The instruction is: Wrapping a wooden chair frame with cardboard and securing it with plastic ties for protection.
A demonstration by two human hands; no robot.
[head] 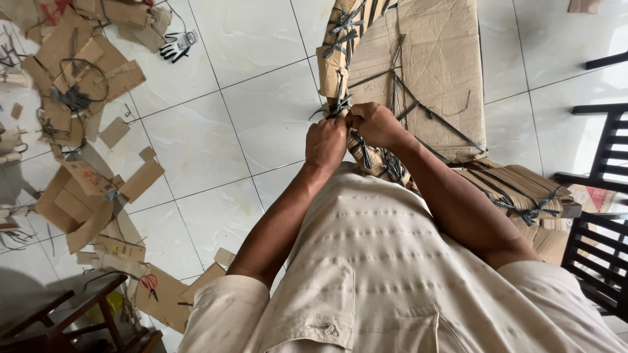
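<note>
both hands are up at the near edge of the cardboard-wrapped piece [432, 72], right in front of the chest. the left hand [325, 144] is clenched into a fist on the dark strap [340, 104] where it bunches at the corner, and the right hand [376, 124] is closed on the same strap just beside it, knuckles almost touching. the strap runs off across the flat cardboard face in crossing lines, and more of it wraps the cardboard-covered arm [517, 189] lower right.

to do this well, i'd say keep the two fists close together as they are, pull against each other along the strap's line rather than upward, and hold the tension while the end is worked through, or the wrapping may slacken. cardboard scraps [85, 189] litter the white tiled floor [261, 117], with red-handled scissors [150, 283] lying on a scrap nearby and a work glove [176, 46] further off.
</note>
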